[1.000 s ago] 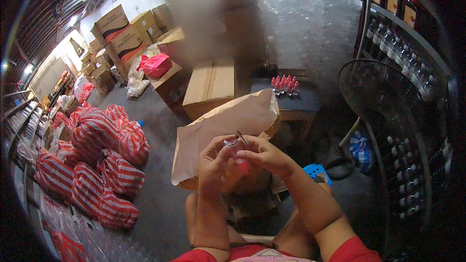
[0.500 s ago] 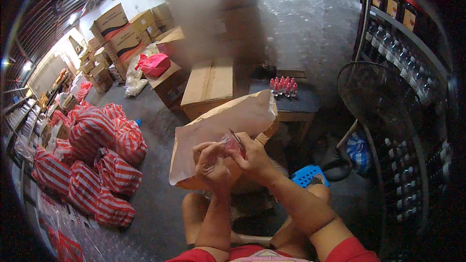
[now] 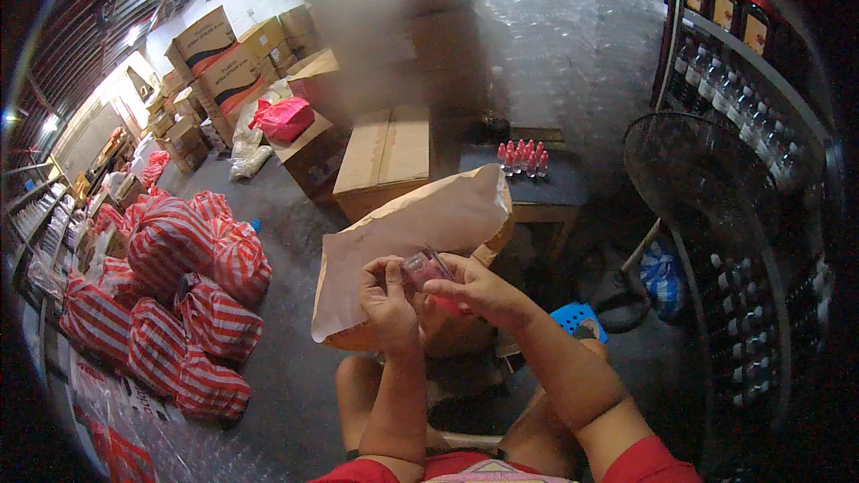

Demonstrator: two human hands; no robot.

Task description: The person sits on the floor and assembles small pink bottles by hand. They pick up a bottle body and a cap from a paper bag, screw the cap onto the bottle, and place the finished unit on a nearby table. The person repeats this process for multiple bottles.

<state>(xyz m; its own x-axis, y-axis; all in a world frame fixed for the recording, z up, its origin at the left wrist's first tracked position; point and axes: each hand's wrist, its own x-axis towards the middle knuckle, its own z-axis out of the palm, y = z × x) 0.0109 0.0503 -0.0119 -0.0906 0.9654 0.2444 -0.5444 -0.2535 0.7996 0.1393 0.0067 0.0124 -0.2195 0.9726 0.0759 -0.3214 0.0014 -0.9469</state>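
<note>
My left hand (image 3: 390, 297) is closed, its thumb and fingertips pinching one end of a small clear plastic bottle (image 3: 422, 270) with a pinkish-red tint. From the other side my right hand (image 3: 479, 288) wraps round the same bottle, thumb on top. A bright red part shows just under the right fingers; whether it is the bottle's cap I cannot tell. Both hands are above a wide open brown paper sack (image 3: 362, 255) with a pale inside, in front of my knees. Past the sack, several small clear bottles with red caps (image 3: 523, 159) stand grouped on a low dark table (image 3: 565, 188).
Red-and-white striped bags (image 3: 174, 241) are piled on the floor at left. Cardboard boxes (image 3: 383, 156) stand ahead, one with a pink bag (image 3: 284, 118) on it. At right are a fan (image 3: 698, 170), a bottle shelf (image 3: 752, 54) and a blue perforated thing (image 3: 573, 322) near my foot.
My left hand has turned, and its fingers now pinch the bottle's end. The bottle has tilted in my right hand, and a red part has come into view below the fingers.
</note>
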